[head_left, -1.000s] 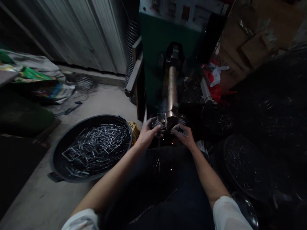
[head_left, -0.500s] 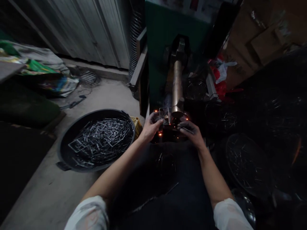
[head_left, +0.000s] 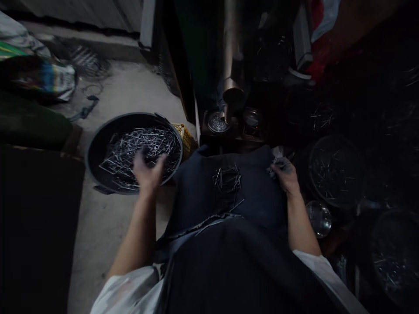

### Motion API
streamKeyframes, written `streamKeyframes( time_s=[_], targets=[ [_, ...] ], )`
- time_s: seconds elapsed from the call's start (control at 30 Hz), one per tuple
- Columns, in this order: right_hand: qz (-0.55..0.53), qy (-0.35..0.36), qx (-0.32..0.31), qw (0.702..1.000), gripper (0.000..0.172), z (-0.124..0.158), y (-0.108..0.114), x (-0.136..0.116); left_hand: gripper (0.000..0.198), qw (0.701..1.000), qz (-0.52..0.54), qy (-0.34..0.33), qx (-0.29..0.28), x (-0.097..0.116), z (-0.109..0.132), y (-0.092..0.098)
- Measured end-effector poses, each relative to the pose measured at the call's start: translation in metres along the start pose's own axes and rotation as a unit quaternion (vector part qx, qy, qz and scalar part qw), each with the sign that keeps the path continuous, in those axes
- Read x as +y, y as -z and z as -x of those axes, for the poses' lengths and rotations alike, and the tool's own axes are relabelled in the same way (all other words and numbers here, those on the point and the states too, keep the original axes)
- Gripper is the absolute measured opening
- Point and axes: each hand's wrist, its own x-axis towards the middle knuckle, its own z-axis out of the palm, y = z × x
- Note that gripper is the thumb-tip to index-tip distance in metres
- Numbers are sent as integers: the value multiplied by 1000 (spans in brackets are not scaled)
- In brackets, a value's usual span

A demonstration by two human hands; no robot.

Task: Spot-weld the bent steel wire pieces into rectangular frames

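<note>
My left hand (head_left: 149, 172) is over the round black basin (head_left: 90, 150), fingers spread and slightly blurred, with nothing visible in it. A heap of thin bent metal wire pieces (head_left: 147, 144) fills the basin. At the right edge of my lap, my right hand (head_left: 286, 176) is closed at the fingertips around thin metal rods (head_left: 278, 162); their exact number is hard to see. Several bent wires (head_left: 227, 179) lie on the dark apron (head_left: 258, 187) across my lap. Ahead stands the machine's thick metal cylinder (head_left: 233, 78), its lower tip beside a small dish of tiny metal parts (head_left: 218, 123).
A yellow crate (head_left: 185, 137) stands beside the basin. To the right, in shadow, are a round container with wire pieces (head_left: 337, 170), a shiny metal bowl (head_left: 319, 219) and another container (head_left: 396, 266). Sacks (head_left: 42, 78) lie at the far left.
Both hands have left the machine's tip. My left hand has moved left over the basin, and my right hand back to the right of my lap. The sparks are gone; the view has tilted down.
</note>
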Motion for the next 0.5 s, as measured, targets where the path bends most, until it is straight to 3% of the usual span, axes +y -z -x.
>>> streamKeyframes(
  time_s=[0.07, 0.17, 0.23, 0.3, 0.4, 0.5],
  targets=[
    [-9, 3, 11, 1000, 45, -4, -4, 3, 31, 986, -47, -123, -107, 37, 35, -21],
    [-9, 6, 4, 1000, 44, -6, -8, 5, 15, 890, -151, -296, -312, 89, 78, -61],
    [-1, 13, 3, 1000, 42, -5, -9, 7, 18, 822, -212, -362, -384, 110, 94, -83],
    [2, 24, 8, 1000, 39, -2, -8, 9, 22, 782, -251, -397, -409, 122, 101, -93],
    [2, 37, 21, 999, 36, 1, -6, 13, 24, 760, -267, -426, -412, 136, 102, -82],
    [3, 37, 22, 999, 35, 0, -3, 15, 24, 760, -260, -429, -413, 152, 97, -46]
  ],
)
